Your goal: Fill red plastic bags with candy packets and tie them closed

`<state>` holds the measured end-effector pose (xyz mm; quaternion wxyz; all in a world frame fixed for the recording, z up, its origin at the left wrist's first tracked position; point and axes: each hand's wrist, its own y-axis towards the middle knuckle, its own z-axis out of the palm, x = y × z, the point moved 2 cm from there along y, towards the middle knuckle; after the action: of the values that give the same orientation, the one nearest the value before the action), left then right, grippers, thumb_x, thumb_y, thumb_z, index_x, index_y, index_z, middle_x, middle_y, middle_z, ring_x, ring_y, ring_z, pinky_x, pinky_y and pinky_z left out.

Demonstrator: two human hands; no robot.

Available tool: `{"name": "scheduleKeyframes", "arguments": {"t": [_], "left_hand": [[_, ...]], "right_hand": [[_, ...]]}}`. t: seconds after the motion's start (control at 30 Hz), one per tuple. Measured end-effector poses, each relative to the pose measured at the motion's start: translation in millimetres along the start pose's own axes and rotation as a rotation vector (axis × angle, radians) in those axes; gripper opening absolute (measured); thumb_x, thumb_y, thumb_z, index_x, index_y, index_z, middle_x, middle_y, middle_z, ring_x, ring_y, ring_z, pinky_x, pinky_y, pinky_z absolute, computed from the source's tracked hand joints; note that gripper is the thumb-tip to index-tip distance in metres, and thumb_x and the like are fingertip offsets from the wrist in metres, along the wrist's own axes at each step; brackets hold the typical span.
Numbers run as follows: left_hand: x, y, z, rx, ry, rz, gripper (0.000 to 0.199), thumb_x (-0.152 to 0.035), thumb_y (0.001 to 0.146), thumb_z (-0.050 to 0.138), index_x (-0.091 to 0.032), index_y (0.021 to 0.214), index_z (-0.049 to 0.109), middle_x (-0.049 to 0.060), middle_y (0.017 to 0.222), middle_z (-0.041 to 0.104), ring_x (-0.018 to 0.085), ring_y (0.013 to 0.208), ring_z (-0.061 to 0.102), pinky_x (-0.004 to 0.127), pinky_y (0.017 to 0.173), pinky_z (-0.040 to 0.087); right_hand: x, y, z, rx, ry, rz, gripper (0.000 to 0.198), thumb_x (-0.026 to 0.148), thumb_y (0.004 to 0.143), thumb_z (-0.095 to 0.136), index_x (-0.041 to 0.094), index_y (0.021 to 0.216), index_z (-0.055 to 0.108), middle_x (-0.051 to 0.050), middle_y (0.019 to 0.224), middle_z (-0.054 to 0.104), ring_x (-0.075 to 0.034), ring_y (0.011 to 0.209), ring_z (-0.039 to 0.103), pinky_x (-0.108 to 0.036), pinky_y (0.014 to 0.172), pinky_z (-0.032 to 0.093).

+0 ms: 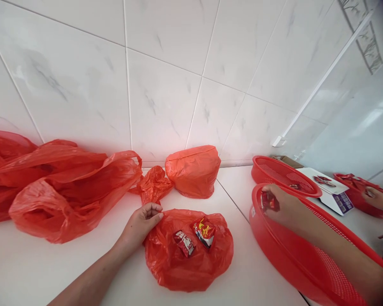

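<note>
My left hand (143,223) is closed on the left rim of a red plastic bag (172,280), thumb against the fingers. The bag's mouth is spread wide on the table. Inside it lie a small red-and-white packet (184,243) and a red packet with yellow lettering (204,231). Over the far end of a large red perforated basket (264,242), my right hand (281,204) is closed around small red packets (268,201); my fingers partly hide them, so I cannot tell how many.
Loose red bags (67,187) heap at the left. Against the wall stand a crumpled bag (155,185) and a filled-out red bag (193,172). A second red basket (284,174), a scale (335,191) with packets on it and a co-worker's hand (379,199) over another basket (354,197) are at right.
</note>
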<state>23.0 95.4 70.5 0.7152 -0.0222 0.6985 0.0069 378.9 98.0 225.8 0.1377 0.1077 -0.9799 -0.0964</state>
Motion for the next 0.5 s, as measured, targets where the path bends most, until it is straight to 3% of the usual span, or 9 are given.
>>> {"name": "scheduleKeyframes", "arguments": {"t": [0.17, 0.27, 0.33, 0.43, 0.5], "left_hand": [[0, 0, -1, 0.0, -0.004, -0.002, 0.029, -0.042, 0.069, 0.07, -0.019, 0.084, 0.059, -0.002, 0.07, 0.064, 0.015, 0.058, 0.058, 0.025, 0.056, 0.044], [-1, -1, -1, 0.011, -0.008, -0.006, 0.029, -0.041, 0.071, 0.069, -0.019, 0.085, 0.058, -0.001, 0.072, 0.064, 0.014, 0.059, 0.057, 0.025, 0.058, 0.045], [-1, -1, -1, 0.019, -0.014, -0.01, 0.029, -0.041, 0.072, 0.069, -0.019, 0.086, 0.057, -0.001, 0.072, 0.064, 0.014, 0.059, 0.057, 0.024, 0.057, 0.045], [1, 0, 0, 0.024, -0.032, -0.017, 0.029, -0.041, 0.071, 0.069, -0.019, 0.086, 0.056, -0.001, 0.071, 0.063, 0.014, 0.059, 0.057, 0.024, 0.057, 0.045], [1, 1, 0, 0.023, -0.042, -0.021, 0.03, -0.042, 0.07, 0.07, -0.019, 0.085, 0.056, -0.001, 0.071, 0.063, 0.015, 0.059, 0.058, 0.025, 0.057, 0.045]], "right_hand": [[70, -2, 11, 0.27, 0.204, -0.112, 0.043, 0.012, 0.069, 0.05, 0.03, 0.108, 0.047, 0.002, 0.089, 0.061, -0.013, 0.073, 0.058, -0.026, 0.064, 0.048], [82, 2, 13, 0.371, 0.245, -0.16, 0.071, 0.019, 0.068, 0.06, 0.039, 0.131, 0.035, -0.001, 0.113, 0.056, -0.014, 0.089, 0.06, -0.024, 0.068, 0.049], [63, 14, 4, 0.287, 0.208, -0.107, 0.06, 0.027, 0.075, 0.057, 0.038, 0.131, 0.037, -0.002, 0.112, 0.057, -0.015, 0.088, 0.06, -0.025, 0.069, 0.048], [8, 32, -13, 0.016, -0.005, 0.103, 0.022, 0.038, 0.085, 0.044, 0.025, 0.097, 0.057, -0.003, 0.09, 0.063, -0.017, 0.078, 0.06, -0.029, 0.067, 0.044], [-30, 38, -16, -0.032, -0.082, 0.178, 0.024, 0.038, 0.084, 0.042, 0.021, 0.077, 0.057, -0.006, 0.079, 0.064, -0.02, 0.073, 0.059, -0.033, 0.063, 0.042]]}}
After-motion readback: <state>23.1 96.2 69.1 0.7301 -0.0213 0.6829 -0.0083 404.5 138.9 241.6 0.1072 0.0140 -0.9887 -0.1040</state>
